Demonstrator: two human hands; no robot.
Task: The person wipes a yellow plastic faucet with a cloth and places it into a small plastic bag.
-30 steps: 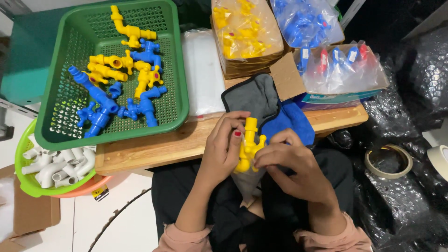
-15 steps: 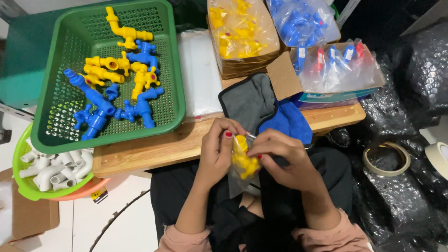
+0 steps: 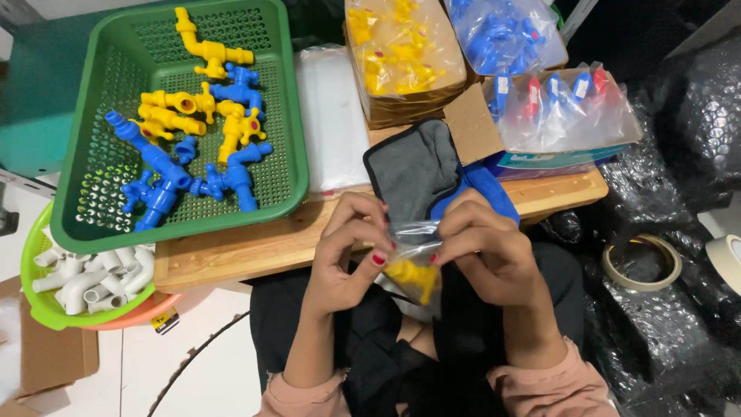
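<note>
- Since a second ago the yellow tap (image 3: 413, 276) has gone from standing up bare between my hands to sitting down inside a little clear bag (image 3: 417, 259), and both hands have dropped lower over my lap.
- Left hand (image 3: 345, 251): thumb and fingertips pressed together on the left side of the bag's mouth. Right hand (image 3: 490, 247): same deal on the right side, fingers pinched on the plastic film, not on the tap itself.
- Tap sits at the bottom of the bag, just in front of the wooden table (image 3: 255, 247) edge, above my dark trousers.
- Long axis, as far as I can tell, runs tilted from upper left down to lower right; which end is the spout I can't make out through the crinkled plastic.
- Handling-wise, I'd guess it's light, hard plastic, stiff and not fragile. The bag is thin, slick and floppy, so holding it by the top edge on both sides seems the sane place to grip.
- Nearby: green basket (image 3: 287, 116) with more yellow and blue taps, and a lime bowl (image 3: 35, 305) of white pipe elbows.
</note>
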